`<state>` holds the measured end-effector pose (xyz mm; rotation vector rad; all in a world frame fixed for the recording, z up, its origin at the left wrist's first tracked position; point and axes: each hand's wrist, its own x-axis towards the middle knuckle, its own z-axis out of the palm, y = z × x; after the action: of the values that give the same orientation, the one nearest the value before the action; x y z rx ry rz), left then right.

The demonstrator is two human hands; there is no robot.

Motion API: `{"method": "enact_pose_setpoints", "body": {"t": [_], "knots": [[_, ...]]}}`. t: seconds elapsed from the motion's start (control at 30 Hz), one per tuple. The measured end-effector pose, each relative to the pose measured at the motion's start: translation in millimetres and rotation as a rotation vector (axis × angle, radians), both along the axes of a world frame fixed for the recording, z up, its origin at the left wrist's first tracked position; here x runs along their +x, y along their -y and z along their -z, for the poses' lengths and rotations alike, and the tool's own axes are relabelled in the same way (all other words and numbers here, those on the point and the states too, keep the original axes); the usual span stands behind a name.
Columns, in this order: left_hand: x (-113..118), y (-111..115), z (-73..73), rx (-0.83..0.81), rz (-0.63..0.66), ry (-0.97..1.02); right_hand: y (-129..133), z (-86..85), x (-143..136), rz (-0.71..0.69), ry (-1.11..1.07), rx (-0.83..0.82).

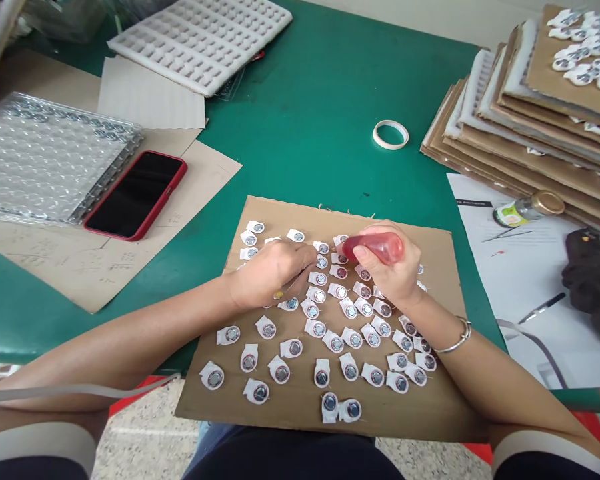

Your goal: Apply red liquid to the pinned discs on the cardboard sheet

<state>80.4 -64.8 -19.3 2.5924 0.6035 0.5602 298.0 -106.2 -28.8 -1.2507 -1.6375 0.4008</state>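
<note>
On a brown cardboard sheet [290, 407] lie several small white pieces [350, 410], each with a round silver disc and a fine wire end. My right hand [397, 273] is closed round a red squeeze bottle [380, 248], its nozzle pointing left and down at the pieces near the sheet's far side. Opposite it, my left hand [275, 270] pinches thin tweezers [280, 294], whose back end shows below the palm. Their tips come close to a white piece [322, 247] by the bottle's nozzle; whether they touch it I cannot tell.
Left on the green table [320, 113] are a red-cased phone [135, 193], a clear plastic tray [45, 160] and a white foam tray [205, 40]. A tape roll [391, 135] lies beyond the sheet. Stacked cardboard [520, 147], a small jar [527, 208] and more tweezers [543, 307] are at right.
</note>
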Motion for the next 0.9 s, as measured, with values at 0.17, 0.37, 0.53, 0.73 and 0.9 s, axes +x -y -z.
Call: {"method": "enact_pose_setpoints", "body": {"t": [0.17,0.37,0.53,0.73,0.9], "knots": [[-0.4,-0.5,-0.3,0.001,0.008,-0.007,0.9,-0.2,0.4,0.006,0.019,-0.002],[-1.2,-0.6,-0.3,-0.014,0.014,-0.026,1.8,0.1,-0.5,-0.010,0.010,0.003],[-1.4,-0.6,0.3,-0.028,0.015,-0.022,2.0,0.2,-1.0,-0.023,-0.014,0.002],[-2.6,-3.0,1.4,-0.078,0.000,0.009,1.5,0.9,-1.1,-0.029,-0.019,-0.002],[-4.5,-7.4,2.2,-0.139,-0.033,0.059,-0.2,3.0,0.1,-0.021,-0.054,-0.021]]}}
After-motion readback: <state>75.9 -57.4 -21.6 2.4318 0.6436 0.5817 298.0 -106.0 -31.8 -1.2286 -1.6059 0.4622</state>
